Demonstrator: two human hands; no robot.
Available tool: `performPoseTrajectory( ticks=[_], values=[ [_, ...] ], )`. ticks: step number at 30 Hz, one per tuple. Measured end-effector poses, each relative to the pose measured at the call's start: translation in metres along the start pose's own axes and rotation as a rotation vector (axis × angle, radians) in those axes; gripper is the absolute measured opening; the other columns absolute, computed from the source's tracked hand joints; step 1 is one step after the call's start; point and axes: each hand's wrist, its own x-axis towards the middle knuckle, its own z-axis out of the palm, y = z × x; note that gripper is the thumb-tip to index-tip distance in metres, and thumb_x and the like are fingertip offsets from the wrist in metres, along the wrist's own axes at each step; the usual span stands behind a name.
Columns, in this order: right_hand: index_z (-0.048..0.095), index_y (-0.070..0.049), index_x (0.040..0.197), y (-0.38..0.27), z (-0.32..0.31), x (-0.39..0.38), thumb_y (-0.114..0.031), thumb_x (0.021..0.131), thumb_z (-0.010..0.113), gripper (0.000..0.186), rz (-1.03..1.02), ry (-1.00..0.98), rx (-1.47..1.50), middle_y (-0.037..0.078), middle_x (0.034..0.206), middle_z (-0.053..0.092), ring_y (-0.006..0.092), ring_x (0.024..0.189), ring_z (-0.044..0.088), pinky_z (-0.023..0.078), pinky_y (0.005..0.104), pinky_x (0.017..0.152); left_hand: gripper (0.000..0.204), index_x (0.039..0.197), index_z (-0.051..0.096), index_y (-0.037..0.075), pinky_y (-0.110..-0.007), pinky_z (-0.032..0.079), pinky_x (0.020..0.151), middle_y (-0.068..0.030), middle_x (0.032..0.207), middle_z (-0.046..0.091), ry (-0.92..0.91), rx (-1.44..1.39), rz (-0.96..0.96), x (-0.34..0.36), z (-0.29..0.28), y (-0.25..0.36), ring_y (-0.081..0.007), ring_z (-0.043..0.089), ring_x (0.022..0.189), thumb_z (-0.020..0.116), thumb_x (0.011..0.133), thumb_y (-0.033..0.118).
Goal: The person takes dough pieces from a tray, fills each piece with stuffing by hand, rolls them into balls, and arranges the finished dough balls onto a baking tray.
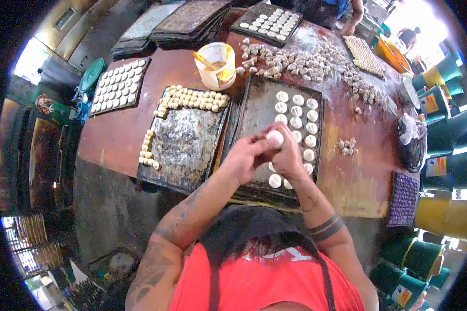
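My two hands meet over a dark baking tray (254, 101) in front of me. A round white dough ball (275, 138) shows at the top between them. My right hand (288, 158) is wrapped around it, and the fingers of my left hand (249, 153) press in against it from the side. Rows of flattened white dough balls (296, 111) lie on the tray's right part, some hidden behind my hands. To the left, a floured tray (184, 147) carries small dough pieces (194, 98) along its far and left edges.
Beyond the trays stands a white bucket (213, 78) with an orange-smeared inside and a handle sticking out. Brownish floury lumps (306, 62) spread across the far table. Filled trays (120, 85) sit at the left and back, beside stacked trays (189, 23). Another person's hand (350, 26) is at the far edge.
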Motion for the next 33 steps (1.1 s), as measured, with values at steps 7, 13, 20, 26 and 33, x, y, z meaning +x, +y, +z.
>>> performPoseTrajectory(
  ticks=[7, 13, 20, 26, 33],
  values=[
    [0.068, 0.002, 0.122, -0.003, -0.003, -0.036, -0.026, 0.093, 0.076, 0.04, 0.617, -0.138, 0.214, 0.015, 0.106, 0.075, 0.0221, 0.099, 0.071, 0.057, 0.0368, 0.091, 0.059, 0.15, 0.043, -0.006, -0.046, 0.046, 0.109, -0.0307, 0.14, 0.057, 0.066, 1.426, 0.539, -0.023, -0.049, -0.034, -0.0456, 0.058, 0.127, 0.06, 0.096, 0.011],
    [0.069, -0.008, 0.125, 0.033, 0.019, -0.078, -0.012, 0.083, 0.065, 0.043, 0.127, -0.541, -0.549, 0.013, 0.133, 0.066, 0.0388, 0.124, 0.059, 0.048, 0.0548, 0.1, 0.064, 0.155, 0.039, -0.003, -0.04, 0.042, 0.113, -0.0221, 0.148, 0.055, 0.287, 0.933, 0.296, -0.007, -0.094, -0.042, -0.0302, 0.052, 0.139, 0.064, 0.098, 0.014],
    [0.06, -0.012, 0.138, 0.043, 0.016, -0.124, -0.018, 0.083, 0.065, 0.055, -0.317, -0.469, -0.48, 0.014, 0.141, 0.057, 0.0397, 0.128, 0.053, 0.045, 0.0549, 0.104, 0.043, 0.14, 0.054, 0.002, -0.03, 0.05, 0.097, -0.0074, 0.12, 0.067, 0.261, 0.679, 0.155, -0.007, -0.115, -0.05, -0.0137, 0.062, 0.105, 0.065, 0.099, 0.009],
    [0.07, -0.006, 0.11, 0.127, -0.096, -0.021, -0.015, 0.094, 0.06, 0.022, -0.005, 0.163, -0.74, 0.017, 0.104, 0.07, 0.036, 0.104, 0.066, 0.053, 0.0487, 0.087, 0.028, 0.125, 0.066, 0.004, -0.029, 0.054, 0.085, -0.0038, 0.103, 0.073, 0.335, 0.897, 0.181, -0.038, -0.123, -0.033, -0.0113, 0.066, 0.093, 0.067, 0.098, 0.011],
    [0.07, -0.007, 0.113, 0.25, -0.226, -0.072, -0.02, 0.092, 0.062, 0.026, 0.175, -0.005, -1.042, 0.012, 0.115, 0.073, 0.0324, 0.111, 0.065, 0.049, 0.0425, 0.102, 0.017, 0.1, 0.072, 0.005, -0.047, 0.056, 0.081, -0.0194, 0.096, 0.073, 0.997, 1.741, 0.343, -0.071, -0.256, 0.041, -0.0382, 0.071, 0.092, 0.067, 0.091, 0.017]
  ],
)
